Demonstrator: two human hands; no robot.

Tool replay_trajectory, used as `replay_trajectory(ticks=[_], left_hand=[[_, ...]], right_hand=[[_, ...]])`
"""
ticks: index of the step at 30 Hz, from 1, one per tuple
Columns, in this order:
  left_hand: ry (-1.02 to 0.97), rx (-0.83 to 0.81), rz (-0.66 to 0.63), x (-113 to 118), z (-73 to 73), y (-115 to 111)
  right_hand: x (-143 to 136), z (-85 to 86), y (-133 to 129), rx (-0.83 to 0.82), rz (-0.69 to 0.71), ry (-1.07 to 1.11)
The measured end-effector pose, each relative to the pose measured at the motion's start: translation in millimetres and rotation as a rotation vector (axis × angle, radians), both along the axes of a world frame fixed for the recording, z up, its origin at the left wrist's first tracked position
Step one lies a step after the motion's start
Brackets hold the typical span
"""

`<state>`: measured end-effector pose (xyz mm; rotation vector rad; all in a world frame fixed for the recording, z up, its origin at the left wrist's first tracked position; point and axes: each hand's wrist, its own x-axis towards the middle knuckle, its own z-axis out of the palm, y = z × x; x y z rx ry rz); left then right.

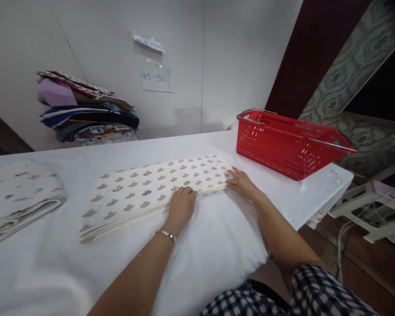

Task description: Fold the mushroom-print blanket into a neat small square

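A long folded white cloth [166, 186] lies flat on the table, printed with grey mushroom-like shapes and a few coloured ones. Its layers show along the near edge. My left hand [182, 202] has its fingers curled over the middle of that near edge, the thumb side partly hidden. At the cloth's right end, my right hand [241, 182] touches the corner with fingers stretched and slightly apart. A second folded white cloth [23, 193] with grey marks rests at the far left, apart from both hands.
A red plastic basket [270, 140] with metal handles stands at the table's back right. Several folded fabrics [88, 112] are stacked behind the white-covered table [85, 267] at left. A paper sign [156, 77] reads 45-50 on the wall. A white plastic stool [371, 208] stands at right.
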<state>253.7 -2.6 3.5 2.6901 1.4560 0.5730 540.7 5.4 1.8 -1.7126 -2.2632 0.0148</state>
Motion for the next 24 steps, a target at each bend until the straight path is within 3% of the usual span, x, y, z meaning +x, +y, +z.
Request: replay_trajectory(ticks=[12, 24], left_hand=[[-0.024, 0.019, -0.003, -1, -1.1, 0], [-0.038, 0.007, -0.005, 0, 0.3, 0]], right_hand=[[-13, 3.6, 0, -0.036, -0.004, 0.056], [-15, 3.6, -3, 0.042, -0.006, 0.115]])
